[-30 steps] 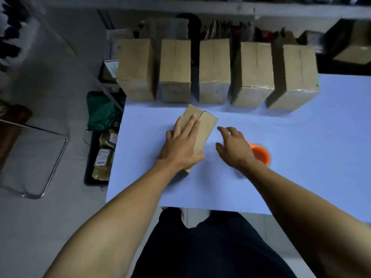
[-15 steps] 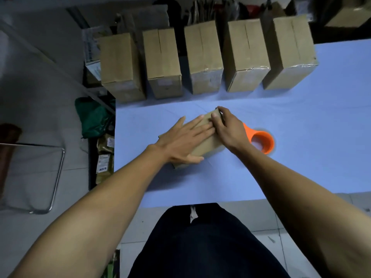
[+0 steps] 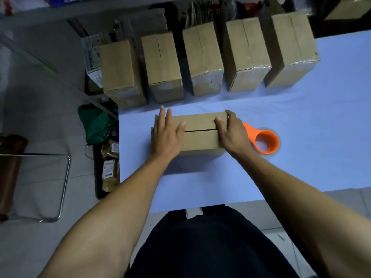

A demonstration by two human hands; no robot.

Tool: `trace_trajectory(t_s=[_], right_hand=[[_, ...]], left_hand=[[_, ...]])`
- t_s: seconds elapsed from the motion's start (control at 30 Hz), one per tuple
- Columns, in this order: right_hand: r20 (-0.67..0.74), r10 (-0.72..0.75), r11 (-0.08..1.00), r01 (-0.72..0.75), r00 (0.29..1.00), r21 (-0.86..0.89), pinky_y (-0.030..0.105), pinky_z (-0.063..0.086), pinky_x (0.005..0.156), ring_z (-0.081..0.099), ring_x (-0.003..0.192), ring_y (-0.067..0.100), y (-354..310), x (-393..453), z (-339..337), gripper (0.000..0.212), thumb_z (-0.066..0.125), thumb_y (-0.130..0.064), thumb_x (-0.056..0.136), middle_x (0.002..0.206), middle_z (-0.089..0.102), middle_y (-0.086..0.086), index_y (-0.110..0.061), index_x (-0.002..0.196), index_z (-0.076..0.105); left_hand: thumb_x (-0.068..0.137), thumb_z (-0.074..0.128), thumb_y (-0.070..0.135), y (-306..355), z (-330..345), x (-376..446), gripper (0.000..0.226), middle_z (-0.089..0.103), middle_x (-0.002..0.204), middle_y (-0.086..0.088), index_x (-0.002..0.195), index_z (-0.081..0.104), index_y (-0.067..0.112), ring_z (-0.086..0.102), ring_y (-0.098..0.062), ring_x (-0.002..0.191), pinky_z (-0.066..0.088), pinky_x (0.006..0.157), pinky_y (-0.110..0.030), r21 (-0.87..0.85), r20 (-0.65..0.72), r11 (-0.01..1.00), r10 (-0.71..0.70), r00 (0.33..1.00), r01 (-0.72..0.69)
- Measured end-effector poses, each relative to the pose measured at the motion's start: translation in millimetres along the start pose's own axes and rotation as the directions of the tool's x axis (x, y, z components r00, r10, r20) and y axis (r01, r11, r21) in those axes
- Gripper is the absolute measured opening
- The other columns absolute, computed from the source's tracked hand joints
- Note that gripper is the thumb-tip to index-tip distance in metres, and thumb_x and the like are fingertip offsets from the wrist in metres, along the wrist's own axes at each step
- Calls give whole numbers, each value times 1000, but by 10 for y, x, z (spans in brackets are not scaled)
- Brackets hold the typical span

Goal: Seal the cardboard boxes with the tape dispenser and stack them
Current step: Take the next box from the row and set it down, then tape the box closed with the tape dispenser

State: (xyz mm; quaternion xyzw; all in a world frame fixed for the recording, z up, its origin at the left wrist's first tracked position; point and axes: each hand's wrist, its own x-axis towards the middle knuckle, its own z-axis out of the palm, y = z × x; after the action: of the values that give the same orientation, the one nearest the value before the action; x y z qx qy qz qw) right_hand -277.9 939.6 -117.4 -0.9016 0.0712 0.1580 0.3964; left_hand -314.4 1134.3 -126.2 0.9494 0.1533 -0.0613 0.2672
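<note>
A plain brown cardboard box point(image 3: 200, 133) sits on a pale blue table point(image 3: 301, 157). Beside it, a bright orange tape dispenser point(image 3: 265, 140)

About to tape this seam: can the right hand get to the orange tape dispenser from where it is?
Probably yes. The tape dispenser lies on the table just right of the right hand, which now grips the box end. Nothing lies between them; the hand must first let go.
</note>
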Motion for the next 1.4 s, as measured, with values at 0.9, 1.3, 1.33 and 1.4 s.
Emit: trace_trajectory(t_s=[0.9,1.3,1.33,1.4], right_hand=[[-173,14,996,-29,985,-80,36,37,81,56,112,37,253,-93,-179,39,37,-33,106,121,64,19,-8,126,58],[-46,118,861,-125,992,-493,40,38,60,58,86,44,799,-104,-155,70,60,-3,83,103,57,26,-10,145,27],[-36,125,854,-126,992,-505,39,39,60,59,86,43,826,-101,-155,78,59,-2,83,101,58,24,-13,150,21],[-19,133,852,-124,991,-508,39,39,62,59,89,43,848,-96,-161,86,56,-1,85,101,57,23,-17,157,11]], left_hand=[[104,21,56,77,-73,-46,70,-13,167,3,160,-1,20,-14,-20,153,-5,121,-57,419,373,755,363,854,-504],[98,19,54,-42,43,-12,71,30,162,-3,155,33,15,28,-29,148,18,116,-60,433,289,726,449,845,-534],[98,19,54,-42,47,-12,70,30,162,-3,155,33,15,28,-29,148,19,115,-60,432,291,726,450,844,-535],[98,16,55,-19,36,-19,72,26,163,-1,156,30,16,26,-29,149,17,116,-59,429,300,726,446,843,-537]])
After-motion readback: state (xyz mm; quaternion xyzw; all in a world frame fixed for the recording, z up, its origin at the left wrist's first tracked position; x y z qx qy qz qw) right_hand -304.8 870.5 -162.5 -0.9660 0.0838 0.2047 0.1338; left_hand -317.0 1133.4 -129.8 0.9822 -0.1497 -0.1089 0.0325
